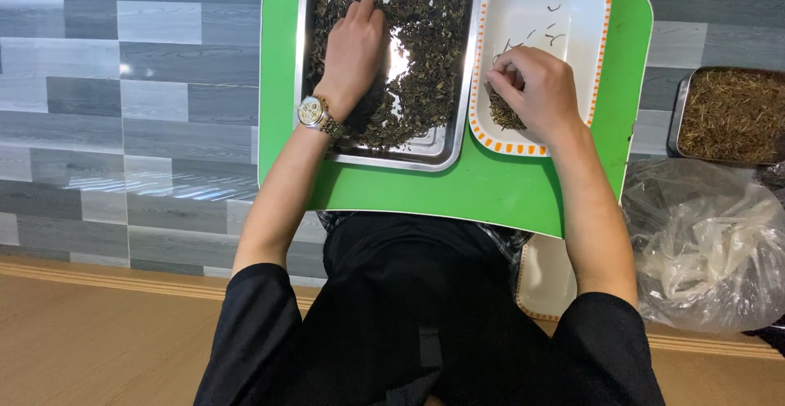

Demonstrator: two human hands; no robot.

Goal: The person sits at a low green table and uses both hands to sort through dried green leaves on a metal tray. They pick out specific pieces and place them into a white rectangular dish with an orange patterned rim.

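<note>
My left hand (354,50), with a wristwatch on the wrist, lies palm down on dark dried leaves (425,54) spread in a metal tray (392,159). Its fingers are spread over the leaves. My right hand (533,85) hovers over a white dish with an orange-striped rim (601,54). Its fingers are pinched together over a small pile of thin dried stems (500,113) at the dish's near end. I cannot see what is between the fingertips. Both containers sit on a green board (491,193) across my lap.
A second metal tray of brownish dried stems (732,116) stands on the floor at the right. A crumpled clear plastic bag (707,246) lies below it. Part of another white dish (544,279) shows under the green board. Grey tiled floor lies at the left.
</note>
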